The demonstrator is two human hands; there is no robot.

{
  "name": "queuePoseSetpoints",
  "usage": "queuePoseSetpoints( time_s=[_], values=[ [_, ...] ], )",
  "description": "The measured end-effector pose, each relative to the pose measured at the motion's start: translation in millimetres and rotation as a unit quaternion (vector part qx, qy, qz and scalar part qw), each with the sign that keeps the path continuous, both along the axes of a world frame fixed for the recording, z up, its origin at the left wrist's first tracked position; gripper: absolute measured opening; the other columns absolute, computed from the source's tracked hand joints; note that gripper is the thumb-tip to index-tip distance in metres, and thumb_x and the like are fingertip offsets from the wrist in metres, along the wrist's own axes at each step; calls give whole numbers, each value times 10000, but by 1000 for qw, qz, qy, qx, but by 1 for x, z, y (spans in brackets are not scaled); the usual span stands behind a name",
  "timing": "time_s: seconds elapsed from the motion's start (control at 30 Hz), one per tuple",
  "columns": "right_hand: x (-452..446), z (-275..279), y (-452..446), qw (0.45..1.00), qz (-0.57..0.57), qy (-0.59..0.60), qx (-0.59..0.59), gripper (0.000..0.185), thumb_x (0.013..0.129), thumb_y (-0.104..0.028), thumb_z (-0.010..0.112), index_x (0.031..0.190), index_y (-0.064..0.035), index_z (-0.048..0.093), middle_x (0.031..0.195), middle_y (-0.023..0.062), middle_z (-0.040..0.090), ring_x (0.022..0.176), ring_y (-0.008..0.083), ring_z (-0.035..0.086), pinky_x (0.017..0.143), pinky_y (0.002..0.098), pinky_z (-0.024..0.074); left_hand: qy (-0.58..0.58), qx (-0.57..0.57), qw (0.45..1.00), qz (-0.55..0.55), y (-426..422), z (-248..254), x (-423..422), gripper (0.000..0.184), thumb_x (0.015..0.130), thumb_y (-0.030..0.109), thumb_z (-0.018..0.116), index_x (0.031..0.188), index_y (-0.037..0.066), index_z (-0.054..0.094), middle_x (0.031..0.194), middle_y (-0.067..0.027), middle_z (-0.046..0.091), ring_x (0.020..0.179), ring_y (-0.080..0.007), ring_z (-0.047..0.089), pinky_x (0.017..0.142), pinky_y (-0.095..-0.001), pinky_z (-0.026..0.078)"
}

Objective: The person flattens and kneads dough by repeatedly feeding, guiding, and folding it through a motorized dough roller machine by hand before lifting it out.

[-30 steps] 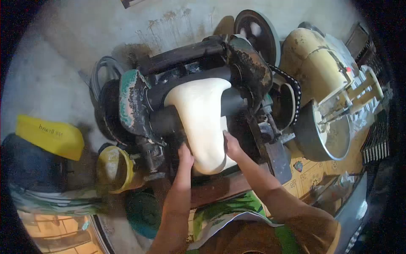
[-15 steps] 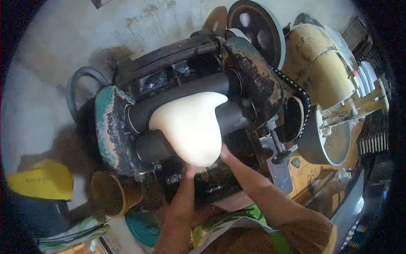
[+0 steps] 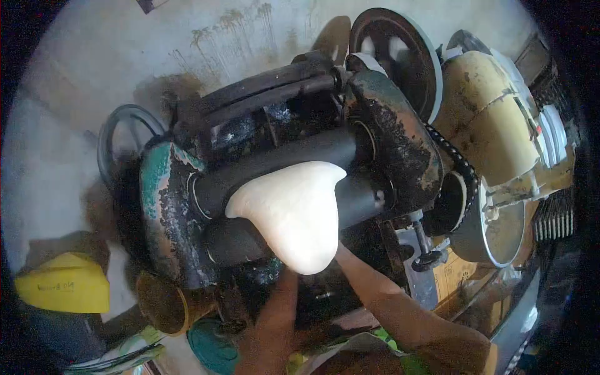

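A smooth white sheet of dough (image 3: 294, 212) lies over the two dark rollers (image 3: 281, 153) of a worn machine, its rounded lower end hanging toward me. Both my forearms reach in from below. My left hand (image 3: 290, 270) is at the lower left of the dough, mostly hidden behind and under it. On the right, my right hand (image 3: 339, 251) meets the dough's lower edge, and its fingers are out of sight beneath it. What either hand grips cannot be made out.
A chain (image 3: 459, 159) and a large wheel (image 3: 395, 59) sit on the machine's right side. Further right is a cream mixer (image 3: 494, 119) with a metal bowl (image 3: 515, 234). A yellow object (image 3: 62, 284) and a bucket (image 3: 164, 303) are at the lower left.
The dough's hanging part has become shorter and its top edge sits lower across the rollers. My hands have gone from its visible sides to mostly beneath it. The camera view has shifted.
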State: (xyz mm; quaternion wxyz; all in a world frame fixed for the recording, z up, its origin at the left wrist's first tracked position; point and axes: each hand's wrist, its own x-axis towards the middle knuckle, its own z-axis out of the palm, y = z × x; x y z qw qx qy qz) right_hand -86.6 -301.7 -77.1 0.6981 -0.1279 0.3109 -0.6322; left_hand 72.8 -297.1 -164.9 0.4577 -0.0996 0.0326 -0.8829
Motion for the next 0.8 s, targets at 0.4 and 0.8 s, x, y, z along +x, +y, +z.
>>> queuePoseSetpoints(
  time_s=[0.4,0.8],
  values=[
    [11,-6,6,816,52,543,-193,519,983,-401,494,1340,-28,543,1288,162,619,1129,297,617,966,402,503,138,-69,986,-65,-88,-81,-4,746,968,544,508,1511,74,305,1505,-123,413,1342,-315,410,1115,-450,350],
    [-17,-80,-50,977,157,43,135,469,1020,-335,476,1386,-42,495,1326,141,589,1149,276,603,992,407,499,34,74,984,159,-68,-124,51,739,970,527,522,1510,69,310,1488,-128,429,1329,-312,419,1115,-430,346]
  ],
)
